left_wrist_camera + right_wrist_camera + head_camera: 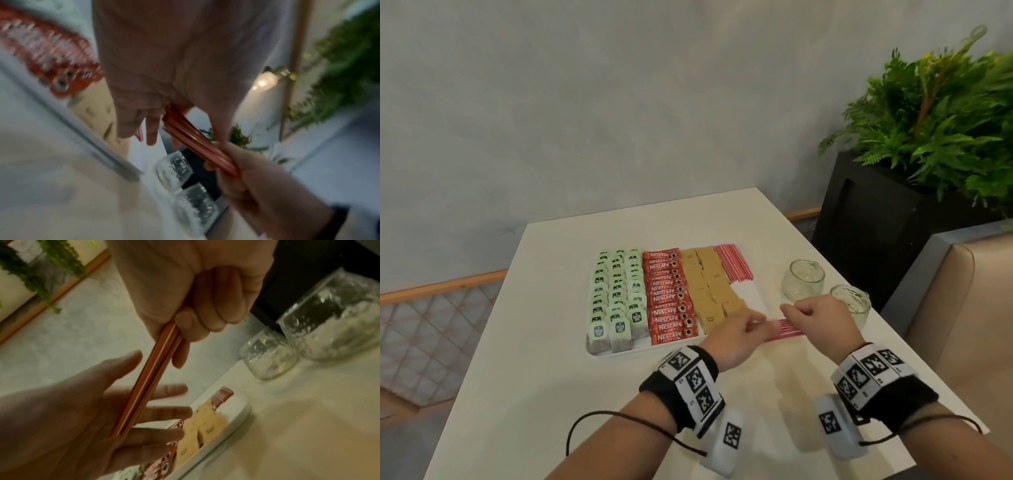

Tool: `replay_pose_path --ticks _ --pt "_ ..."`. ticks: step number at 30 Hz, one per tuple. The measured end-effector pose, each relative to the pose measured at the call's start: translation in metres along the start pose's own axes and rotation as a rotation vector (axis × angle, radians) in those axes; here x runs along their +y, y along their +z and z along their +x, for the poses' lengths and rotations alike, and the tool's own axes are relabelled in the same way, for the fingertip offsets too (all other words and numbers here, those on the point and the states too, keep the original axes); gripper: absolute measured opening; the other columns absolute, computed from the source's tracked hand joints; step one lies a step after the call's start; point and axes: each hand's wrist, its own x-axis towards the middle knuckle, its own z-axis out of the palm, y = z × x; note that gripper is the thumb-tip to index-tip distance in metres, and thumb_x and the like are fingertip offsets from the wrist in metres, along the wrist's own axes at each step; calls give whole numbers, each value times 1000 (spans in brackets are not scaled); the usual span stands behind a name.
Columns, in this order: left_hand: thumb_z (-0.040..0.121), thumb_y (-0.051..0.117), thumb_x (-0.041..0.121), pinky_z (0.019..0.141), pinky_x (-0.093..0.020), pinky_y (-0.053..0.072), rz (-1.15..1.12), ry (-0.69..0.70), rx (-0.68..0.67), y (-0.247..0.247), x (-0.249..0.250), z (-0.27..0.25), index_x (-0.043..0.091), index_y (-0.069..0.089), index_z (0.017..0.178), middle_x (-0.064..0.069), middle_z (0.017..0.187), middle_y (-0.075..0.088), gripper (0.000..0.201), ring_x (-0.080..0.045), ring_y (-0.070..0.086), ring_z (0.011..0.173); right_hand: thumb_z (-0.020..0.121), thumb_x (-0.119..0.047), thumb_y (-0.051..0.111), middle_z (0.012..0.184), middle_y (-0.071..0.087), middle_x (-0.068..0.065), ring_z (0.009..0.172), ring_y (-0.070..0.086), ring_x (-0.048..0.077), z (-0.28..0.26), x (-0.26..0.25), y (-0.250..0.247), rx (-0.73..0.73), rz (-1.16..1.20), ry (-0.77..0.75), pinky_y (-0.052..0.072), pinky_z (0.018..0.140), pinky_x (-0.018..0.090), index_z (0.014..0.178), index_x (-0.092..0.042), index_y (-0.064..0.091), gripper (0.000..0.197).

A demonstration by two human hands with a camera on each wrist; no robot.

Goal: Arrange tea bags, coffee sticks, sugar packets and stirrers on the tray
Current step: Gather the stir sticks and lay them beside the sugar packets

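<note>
A bundle of red-and-white stirrers (787, 330) hangs between both hands, just off the white tray's (647, 351) front right corner. My right hand (791, 310) grips one end with curled fingers (195, 324). My left hand (756, 323) takes the other end of the bundle (148, 378) against its palm, fingers (168, 412) spread straight. The tray holds rows of green tea bags (616, 294), red coffee sticks (671, 301), brown sugar packets (709, 291) and more stirrers (732, 263) at its far right. The left wrist view is blurred.
Two glass jars (806, 277) (851, 301) stand right of the tray, close behind my right hand. A black planter (866, 222) with a fern stands past the table's right edge, next to a beige seat (962, 291). A bare patch of tray (748, 294) lies below the stirrers.
</note>
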Motion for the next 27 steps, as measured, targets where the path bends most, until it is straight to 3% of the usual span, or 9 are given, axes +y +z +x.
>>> replay_pose_path --ticks 3,6,11,13,15,17,20,24,27 --pt "85 70 47 57 -20 40 334 144 -114 -2 2 -4 14 67 89 -1 76 61 33 -10 55 63 87 -28 66 44 31 -2 44 29 9 6 1 -7 -115 -55 -53 28 49 27 45 -11 44 50" --pt "90 67 36 57 -20 51 197 56 -225 2 8 -5 10 64 86 0 69 66 26 -8 62 52 88 -35 65 47 41 3 46 36 8 7 -6 -7 -208 -53 -96 32 51 25 53 -4 56 48" --pt "94 62 31 49 -23 39 -120 -63 -245 8 13 -13 13 51 87 3 62 46 22 -11 41 46 94 -52 48 70 67 -2 66 60 7 5 -14 -13 -74 233 -56 46 68 25 84 -30 76 37" --pt "94 62 28 46 -22 35 -249 -97 -225 7 13 -14 15 49 84 6 59 41 21 -10 36 46 96 -53 35 97 69 -11 90 63 5 3 -15 -15 -18 444 -65 46 79 22 112 -34 69 42" --pt "94 62 26 45 -21 35 -287 -104 -222 7 13 -13 15 48 83 7 56 39 21 -9 35 45 98 -50 27 119 65 -18 111 58 -3 0 -18 -13 -117 518 -106 41 91 18 129 -31 60 49" --pt "95 62 24 46 -22 40 -309 -103 -221 6 12 -13 13 49 83 6 55 39 20 -10 37 45 101 -45 23 125 64 -18 119 54 -7 -1 -21 -10 -243 558 -110 38 99 18 133 -26 58 50" --pt "96 60 22 51 -25 53 -330 -99 -227 5 12 -12 12 50 85 5 54 39 18 -9 39 43 104 -42 21 131 61 -14 124 51 -5 4 -19 -9 -169 644 -100 39 108 26 137 -25 53 49" --pt "97 59 22 60 -30 58 -377 -105 -210 2 13 -10 10 50 86 4 53 41 19 -11 43 44 97 -62 32 139 52 -21 133 42 -4 2 -22 -3 -340 587 -103 31 115 29 138 -43 46 47" --pt "98 59 26 69 -38 59 -562 -158 -39 -5 18 -1 8 54 95 4 58 47 18 -10 49 48 91 -51 55 155 24 -26 139 23 -12 -1 -27 0 -278 561 -171 20 116 26 151 -49 6 77"
